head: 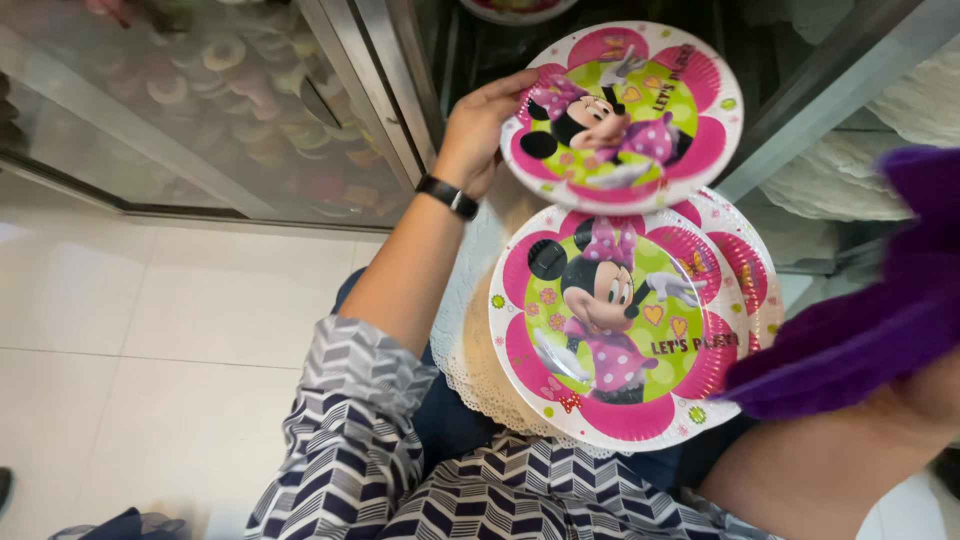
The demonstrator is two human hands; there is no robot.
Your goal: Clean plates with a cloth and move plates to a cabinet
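Right hand [900,400] sits nearest the camera at the lower right, mostly hidden under a purple cloth [870,310], so I cannot tell whether it is open or closed; it seems to support the stack of paper plates [615,325], pink and green with a cartoon mouse, resting over the lap on white lace-edged doilies [465,350]. Further out, the left hand [480,125], with a black wristband [447,196], grips a single matching plate [622,115] by its left rim, fingers curled over the edge, holding it tilted above the stack.

Risk as I judge it: the stack is loosely fanned, with plates poking out at the right, and could slide off the lap; the one-sided pinch could let the light upper plate bend or drop.

Below lies a pale tiled floor [130,320]. Beyond stands a glass-fronted cabinet [200,110] with metal framing, with stacked round goods behind the pane.
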